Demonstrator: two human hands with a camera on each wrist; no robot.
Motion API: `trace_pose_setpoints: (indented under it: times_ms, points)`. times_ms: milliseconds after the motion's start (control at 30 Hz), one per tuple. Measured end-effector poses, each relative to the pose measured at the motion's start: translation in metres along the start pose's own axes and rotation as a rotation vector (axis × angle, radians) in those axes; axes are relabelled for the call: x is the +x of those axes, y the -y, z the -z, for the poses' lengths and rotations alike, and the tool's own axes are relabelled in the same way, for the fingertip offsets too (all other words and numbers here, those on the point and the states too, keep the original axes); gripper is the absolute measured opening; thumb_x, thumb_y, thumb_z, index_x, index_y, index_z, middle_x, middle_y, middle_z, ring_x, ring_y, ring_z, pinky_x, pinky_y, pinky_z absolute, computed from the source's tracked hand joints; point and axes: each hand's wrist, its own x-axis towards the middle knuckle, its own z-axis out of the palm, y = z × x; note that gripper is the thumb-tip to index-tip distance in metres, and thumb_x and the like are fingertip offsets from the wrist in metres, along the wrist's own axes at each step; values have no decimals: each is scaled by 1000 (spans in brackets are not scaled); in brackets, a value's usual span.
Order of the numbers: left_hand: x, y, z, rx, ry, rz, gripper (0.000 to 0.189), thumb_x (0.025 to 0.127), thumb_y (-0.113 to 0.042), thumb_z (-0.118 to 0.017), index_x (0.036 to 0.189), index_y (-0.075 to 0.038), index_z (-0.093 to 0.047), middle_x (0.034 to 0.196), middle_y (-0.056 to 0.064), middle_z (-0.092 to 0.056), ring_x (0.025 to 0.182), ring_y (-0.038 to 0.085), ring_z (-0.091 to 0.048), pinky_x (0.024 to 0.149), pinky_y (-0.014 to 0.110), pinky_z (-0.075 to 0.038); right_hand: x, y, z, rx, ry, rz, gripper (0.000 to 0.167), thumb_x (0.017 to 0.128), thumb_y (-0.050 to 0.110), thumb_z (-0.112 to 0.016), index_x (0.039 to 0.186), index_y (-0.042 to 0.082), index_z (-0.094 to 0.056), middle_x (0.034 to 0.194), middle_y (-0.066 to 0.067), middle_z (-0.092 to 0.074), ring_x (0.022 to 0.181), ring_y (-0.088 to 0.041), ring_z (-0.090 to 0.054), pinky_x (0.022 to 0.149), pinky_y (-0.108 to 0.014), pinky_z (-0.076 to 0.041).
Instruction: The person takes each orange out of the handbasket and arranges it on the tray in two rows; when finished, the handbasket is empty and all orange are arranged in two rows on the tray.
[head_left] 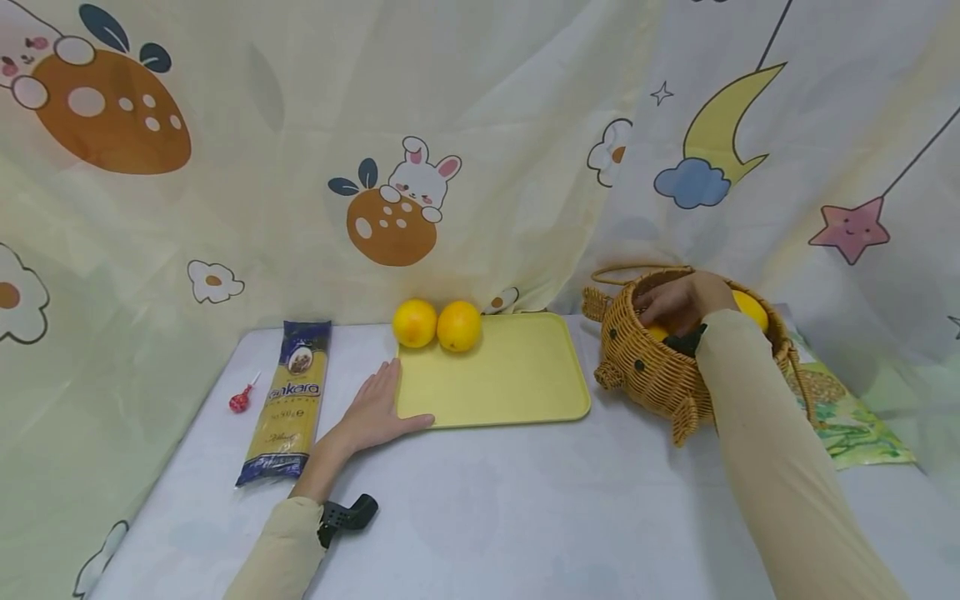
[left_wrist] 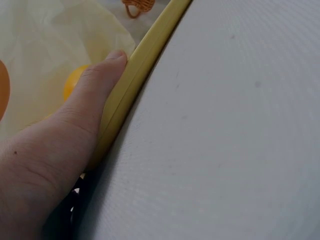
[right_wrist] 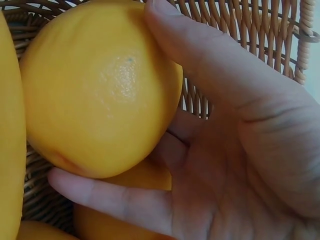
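My right hand (head_left: 682, 302) reaches down into a wicker basket (head_left: 648, 375) with an animal face. In the right wrist view, its thumb and fingers curl round an orange (right_wrist: 100, 90) inside the basket. More yellow-orange fruit (right_wrist: 10, 130) lies beside and under it. My left hand (head_left: 378, 408) rests at the near left corner of a yellow tray (head_left: 502, 383), fingers straight along the left edge. The left thumb (left_wrist: 92, 95) lies along the tray's near edge. Two oranges (head_left: 414, 323) (head_left: 459, 326) sit side by side at the tray's back left corner.
Left of the tray lies a blue and yellow pasta packet (head_left: 288, 408), with a red lollipop (head_left: 240, 401) beside it. A green printed bag (head_left: 847, 417) lies partly behind the basket. A patterned curtain (head_left: 510, 150) hangs along the table's back edge.
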Motion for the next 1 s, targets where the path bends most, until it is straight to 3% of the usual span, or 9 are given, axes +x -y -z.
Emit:
trace_pose_setpoints:
  times_ms: [267,367,467,733,1000]
  points:
    - [0,-1,2,-3,5,6,129,72,-80,-59,156,-3,0,164,17,-3,153,32,-4,125,50,-6,1,1,2,-7,-12,-7,78,100,30,-53,156,7,-4,159,-20,-19,139,-28,-33,114,-44,-39]
    - [0,-1,2,-1,10,4,129,72,-79,-60,155,-1,0,164,18,-3,153,33,-4,125,50,-6,4,0,2,84,31,10,75,100,24,-54,155,7,-7,152,-13,-30,132,-21,-40,111,-36,-41]
    - [0,-1,2,-4,9,-4,128,73,-78,-61,155,0,0,164,19,-3,153,35,-5,125,51,-6,5,-2,3,108,27,7,74,98,23,-56,154,8,-10,147,-9,-36,126,-17,-44,106,-32,-45]
    - [1,-3,1,-5,9,-9,128,73,-78,-60,155,-1,1,164,18,-2,153,33,-4,125,50,-6,4,-6,5,109,-1,-28,82,97,28,-59,156,10,-6,158,-16,-20,134,-23,-37,112,-38,-41]
    - [0,-4,3,-5,10,-10,128,73,-79,-60,155,-1,0,164,18,-2,153,34,-4,125,51,-6,-3,2,-5,80,-20,-3,78,98,29,-57,155,8,-9,158,-17,-20,134,-23,-36,109,-36,-42]
